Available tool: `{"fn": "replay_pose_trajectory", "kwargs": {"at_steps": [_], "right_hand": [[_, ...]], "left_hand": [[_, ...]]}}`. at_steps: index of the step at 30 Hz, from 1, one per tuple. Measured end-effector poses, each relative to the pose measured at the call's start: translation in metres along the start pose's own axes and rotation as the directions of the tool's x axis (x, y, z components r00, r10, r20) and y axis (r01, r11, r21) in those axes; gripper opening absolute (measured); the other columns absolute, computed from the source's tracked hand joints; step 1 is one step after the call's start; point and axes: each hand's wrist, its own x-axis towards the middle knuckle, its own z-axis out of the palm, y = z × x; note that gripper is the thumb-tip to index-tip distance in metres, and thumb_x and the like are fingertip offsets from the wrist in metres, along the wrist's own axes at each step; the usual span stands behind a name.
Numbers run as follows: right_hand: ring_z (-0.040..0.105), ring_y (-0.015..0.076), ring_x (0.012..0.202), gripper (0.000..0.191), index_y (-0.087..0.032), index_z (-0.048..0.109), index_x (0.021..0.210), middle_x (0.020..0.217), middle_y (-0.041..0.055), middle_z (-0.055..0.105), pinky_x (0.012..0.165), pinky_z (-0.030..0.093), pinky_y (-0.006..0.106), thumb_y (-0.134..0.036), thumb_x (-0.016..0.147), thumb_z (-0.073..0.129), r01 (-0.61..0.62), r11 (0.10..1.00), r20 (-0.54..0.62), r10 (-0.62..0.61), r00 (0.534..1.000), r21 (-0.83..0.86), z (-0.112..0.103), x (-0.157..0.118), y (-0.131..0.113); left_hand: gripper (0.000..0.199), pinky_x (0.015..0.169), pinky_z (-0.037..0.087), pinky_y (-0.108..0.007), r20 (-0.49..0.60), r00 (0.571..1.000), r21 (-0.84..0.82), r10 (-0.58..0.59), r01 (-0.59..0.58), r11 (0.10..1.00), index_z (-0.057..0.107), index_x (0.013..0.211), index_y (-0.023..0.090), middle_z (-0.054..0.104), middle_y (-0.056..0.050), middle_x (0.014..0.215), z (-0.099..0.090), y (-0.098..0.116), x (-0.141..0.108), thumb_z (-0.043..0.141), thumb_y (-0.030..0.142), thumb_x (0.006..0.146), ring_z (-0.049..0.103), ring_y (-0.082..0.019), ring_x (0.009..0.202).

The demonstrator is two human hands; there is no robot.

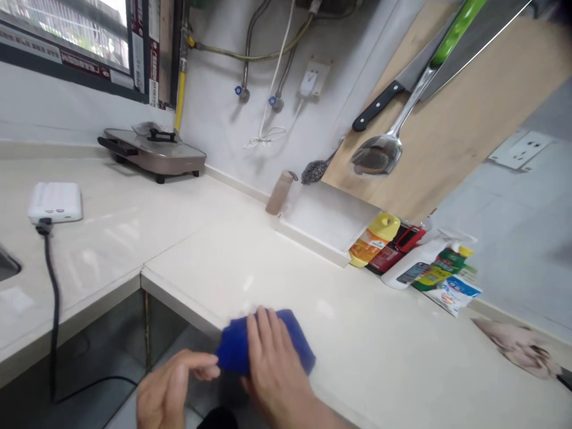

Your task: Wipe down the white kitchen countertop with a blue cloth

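- One cloth (297,339), beneath right hand (270,351) at the counter (384,357) edge; likely light, soft, limp.
- Right fingers extended flat, unclenched.
- Left hand (172,375) beside cloth's left edge; cannot tell whether pinching.
- Suggested hold: middle, under palm.

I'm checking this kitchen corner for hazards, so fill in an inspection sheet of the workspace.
Surface: pale, shiny counter with a seam near the corner.
Job's things: blue cloth at the counter's front edge.
Clutter: white box on the left; lidded pan near the back; yellow bottle among others by the wall; crumpled beige cloth far right.
Grip: right hand flat on the blue cloth; left hand at its left edge, contact unclear.
Cables: black cable runs from the white box over the counter's edge; white plug in a wall socket.
Surroundings: window; wooden board with knife and metal spoon.
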Motion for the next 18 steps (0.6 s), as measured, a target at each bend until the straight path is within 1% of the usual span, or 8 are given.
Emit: {"fn": "replay_pose_trajectory", "kwargs": {"at_steps": [1, 3, 6, 9, 12, 15, 17, 18], "right_hand": [[0.040, 0.0484, 0.132, 0.082, 0.002, 0.037, 0.145, 0.146, 0.0324, 0.039, 0.103, 0.045, 0.056, -0.042, 0.084, 0.069, 0.018, 0.999, 0.037, -0.019, 0.999, 0.028, -0.002, 0.014, -0.006], [0.033, 0.0497, 0.136, 0.082, 0.004, 0.031, 0.148, 0.148, 0.0341, 0.033, 0.106, 0.040, 0.059, -0.042, 0.088, 0.064, 0.048, 0.995, 0.128, -0.059, 0.990, 0.089, -0.008, 0.039, -0.017], [0.023, 0.0506, 0.140, 0.087, 0.005, 0.023, 0.150, 0.151, 0.0352, 0.026, 0.111, 0.032, 0.062, -0.042, 0.088, 0.063, 0.070, 0.978, 0.207, -0.112, 0.972, 0.198, -0.017, 0.073, -0.027], [0.016, 0.0460, 0.143, 0.089, 0.001, 0.022, 0.152, 0.154, 0.0317, 0.022, 0.116, 0.023, 0.059, -0.050, 0.089, 0.059, 0.076, 0.934, 0.214, -0.159, 0.964, 0.349, -0.020, 0.100, -0.026], [0.011, 0.0360, 0.147, 0.087, -0.007, 0.022, 0.153, 0.158, 0.0241, 0.018, 0.120, 0.017, 0.053, -0.063, 0.093, 0.048, 0.088, 0.859, 0.229, -0.232, 0.945, 0.504, -0.012, 0.124, -0.010], [0.012, 0.0297, 0.148, 0.082, -0.012, 0.024, 0.154, 0.160, 0.0181, 0.018, 0.120, 0.016, 0.049, -0.068, 0.095, 0.037, 0.040, 0.821, 0.235, -0.209, 0.949, 0.569, 0.006, 0.151, 0.012], [0.015, 0.0299, 0.148, 0.082, -0.011, 0.027, 0.153, 0.159, 0.0188, 0.021, 0.120, 0.015, 0.048, -0.069, 0.095, 0.033, -0.033, 0.830, 0.237, -0.121, 0.964, 0.558, 0.021, 0.170, 0.028], [0.016, 0.0306, 0.147, 0.083, -0.010, 0.028, 0.152, 0.159, 0.0197, 0.022, 0.120, 0.015, 0.048, -0.070, 0.095, 0.032, -0.069, 0.837, 0.239, -0.075, 0.968, 0.542, 0.029, 0.180, 0.037]], "left_hand": [[0.041, 0.059, 0.053, -0.024, -0.086, 0.995, 0.009, -0.050, 0.051, 0.999, 0.072, 0.081, 0.019, 0.069, -0.001, 0.064, -0.001, -0.001, 0.010, 0.037, 0.034, 0.098, 0.063, -0.014, 0.060], [0.043, 0.058, 0.051, -0.025, -0.235, 0.965, -0.014, -0.118, 0.118, 0.993, 0.071, 0.081, 0.019, 0.066, 0.000, 0.060, 0.000, -0.002, 0.029, 0.035, 0.035, 0.098, 0.061, -0.013, 0.057], [0.044, 0.052, 0.046, -0.026, -0.325, 0.943, -0.006, -0.078, 0.081, 0.997, 0.070, 0.080, 0.017, 0.062, 0.001, 0.054, 0.001, -0.004, 0.055, 0.036, 0.038, 0.097, 0.055, -0.012, 0.051], [0.045, 0.049, 0.044, -0.024, -0.339, 0.941, 0.084, 0.017, 0.012, 0.996, 0.071, 0.078, 0.017, 0.058, 0.002, 0.049, 0.000, -0.007, 0.077, 0.036, 0.039, 0.096, 0.050, -0.010, 0.045], [0.045, 0.046, 0.041, -0.024, -0.326, 0.943, 0.127, 0.068, -0.028, 0.992, 0.072, 0.077, 0.017, 0.056, 0.003, 0.046, -0.003, -0.010, 0.095, 0.038, 0.040, 0.095, 0.047, -0.009, 0.041], [0.046, 0.041, 0.035, -0.025, -0.313, 0.949, 0.042, -0.031, 0.046, 0.998, 0.070, 0.079, 0.016, 0.054, 0.003, 0.045, -0.003, -0.014, 0.109, 0.037, 0.043, 0.095, 0.042, -0.009, 0.037], [0.047, 0.040, 0.032, -0.026, -0.255, 0.959, 0.016, -0.125, 0.133, 0.991, 0.069, 0.081, 0.016, 0.052, 0.004, 0.045, -0.001, -0.020, 0.117, 0.034, 0.044, 0.095, 0.039, -0.010, 0.035], [0.047, 0.042, 0.032, -0.026, -0.214, 0.965, 0.063, -0.151, 0.168, 0.984, 0.069, 0.082, 0.017, 0.052, 0.004, 0.045, -0.001, -0.023, 0.121, 0.034, 0.044, 0.095, 0.040, -0.010, 0.035]]}}
